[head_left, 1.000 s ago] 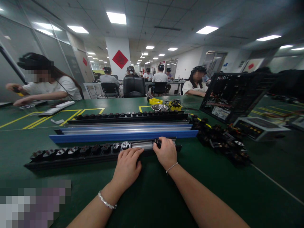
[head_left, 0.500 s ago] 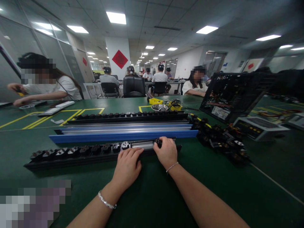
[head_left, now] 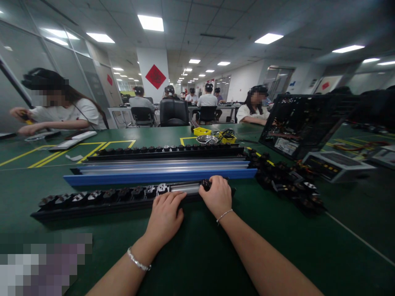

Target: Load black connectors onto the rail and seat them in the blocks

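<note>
A long black channel (head_left: pixel 98 209) lies across the green table with a row of black and silver socket modules (head_left: pixel 110 195) seated in its left part. Right of them a bare silver stretch (head_left: pixel 187 188) shows inside the channel. My left hand (head_left: pixel 166 216) rests over the near wall beside the last silver module, fingers stretched and thumb apart. Between the thumb and fingers of my right hand (head_left: pixel 218 198) is a black socket module (head_left: pixel 205 184), held at the channel's right part. My palm hides some of it, so I cannot tell how deep it sits.
Behind lie a blue-edged channel (head_left: pixel 160 177) and another filled strip (head_left: pixel 166 153). Loose socket modules (head_left: pixel 290 185) are heaped at right, near a power supply (head_left: pixel 338 166) and an open computer case (head_left: pixel 302 123). A metal bowl (head_left: pixel 207 140) and yellow tray (head_left: pixel 202 131) stand farther back.
My right hand has shifted very slightly to the right with the black socket module. My left hand has stayed in place on the channel.
</note>
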Demonstrator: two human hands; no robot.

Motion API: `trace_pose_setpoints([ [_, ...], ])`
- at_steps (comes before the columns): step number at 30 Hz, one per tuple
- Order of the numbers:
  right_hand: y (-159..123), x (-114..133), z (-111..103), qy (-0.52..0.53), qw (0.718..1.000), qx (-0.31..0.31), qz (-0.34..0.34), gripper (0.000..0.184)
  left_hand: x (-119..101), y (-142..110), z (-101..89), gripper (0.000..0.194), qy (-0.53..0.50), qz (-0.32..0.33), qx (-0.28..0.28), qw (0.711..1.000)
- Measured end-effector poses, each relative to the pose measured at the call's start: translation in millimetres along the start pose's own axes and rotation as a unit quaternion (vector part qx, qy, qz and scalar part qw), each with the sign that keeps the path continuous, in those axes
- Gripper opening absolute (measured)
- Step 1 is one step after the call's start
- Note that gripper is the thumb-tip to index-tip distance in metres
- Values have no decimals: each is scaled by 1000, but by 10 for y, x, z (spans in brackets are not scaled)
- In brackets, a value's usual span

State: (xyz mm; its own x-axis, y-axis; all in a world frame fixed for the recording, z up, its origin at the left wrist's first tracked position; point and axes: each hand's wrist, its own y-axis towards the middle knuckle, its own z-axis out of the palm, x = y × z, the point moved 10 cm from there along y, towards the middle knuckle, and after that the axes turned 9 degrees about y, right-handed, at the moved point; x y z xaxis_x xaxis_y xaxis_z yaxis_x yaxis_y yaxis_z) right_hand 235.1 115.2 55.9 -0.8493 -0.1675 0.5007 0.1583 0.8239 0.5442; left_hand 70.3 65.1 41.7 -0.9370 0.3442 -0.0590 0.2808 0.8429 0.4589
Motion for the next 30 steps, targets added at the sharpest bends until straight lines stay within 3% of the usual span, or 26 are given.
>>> trace_pose_setpoints([
  [14, 16, -55, -2, -59, 998, 16, 28, 17, 9, -6, 14, 43, 1, 3, -9, 1000],
  [30, 14, -152, 30, -33, 998, 42, 39, 22, 6, -3, 9, 44, 1, 0, -5, 1000],
])
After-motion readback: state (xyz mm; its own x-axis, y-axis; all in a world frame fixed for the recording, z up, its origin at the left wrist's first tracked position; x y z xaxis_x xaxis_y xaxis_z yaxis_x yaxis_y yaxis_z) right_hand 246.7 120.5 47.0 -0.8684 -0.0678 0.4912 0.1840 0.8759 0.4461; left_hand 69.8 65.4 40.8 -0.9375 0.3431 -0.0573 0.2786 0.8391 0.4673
